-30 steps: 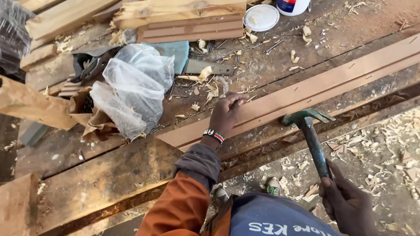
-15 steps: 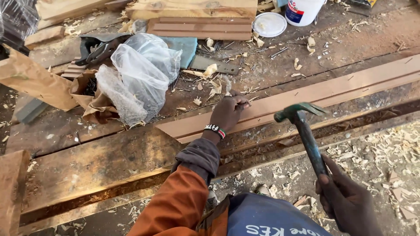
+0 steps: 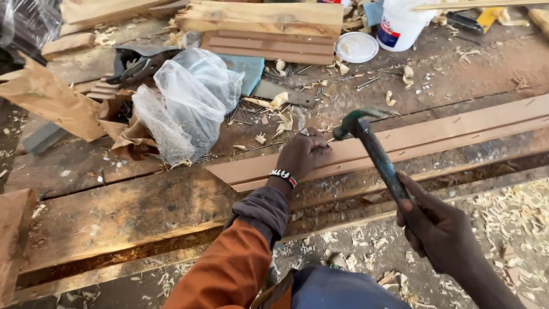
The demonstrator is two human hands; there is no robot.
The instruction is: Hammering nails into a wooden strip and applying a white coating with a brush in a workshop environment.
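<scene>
r hand (image 3: 437, 229) grips hammer (image 3: 372, 149); l hand (image 3: 303, 154) pinches on moulding strip (image 3: 400, 143); white tub (image 3: 403, 23) behind.

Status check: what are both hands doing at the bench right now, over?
Left hand pressed on moulded wood strip. Right hand grips claw hammer, head raised beside the left fingers. Loose nails and plastic bag behind, not obstructing.

The left hand (image 3: 302, 154) presses on the long moulding strip (image 3: 400, 143). The right hand (image 3: 437, 229) grips a hammer (image 3: 372, 146), its head just above the strip beside the left fingers.
</scene>
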